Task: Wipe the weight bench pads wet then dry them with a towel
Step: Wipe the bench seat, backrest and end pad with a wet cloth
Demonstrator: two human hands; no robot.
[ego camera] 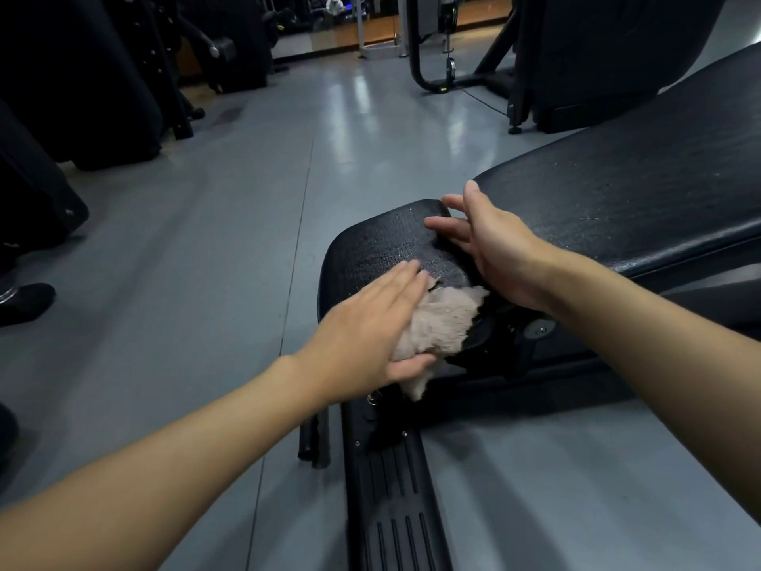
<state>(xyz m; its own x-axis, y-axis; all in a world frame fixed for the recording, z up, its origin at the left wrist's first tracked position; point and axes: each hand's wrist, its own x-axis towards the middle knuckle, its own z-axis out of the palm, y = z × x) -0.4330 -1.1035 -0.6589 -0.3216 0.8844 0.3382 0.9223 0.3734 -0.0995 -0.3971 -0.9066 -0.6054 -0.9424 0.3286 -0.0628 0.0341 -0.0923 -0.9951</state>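
1. Head view: the grey floor (206, 241) fills the left.
2. The long black back pad (638, 191) slopes up to the right.
3. The droplet-beaded seat pad (379, 249) sits just beside its lower end.
4. The left hand (362, 335) presses flat, fingers straight; the right hand (490, 249) is spread loose, touching the seat pad.
5. The beige towel (440, 319) lies crumpled under the left hand on the seat pad's near edge.

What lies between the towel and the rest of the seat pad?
Only the right hand: its fingers lie over the far corner of the seat pad, beyond the towel that the left hand presses.
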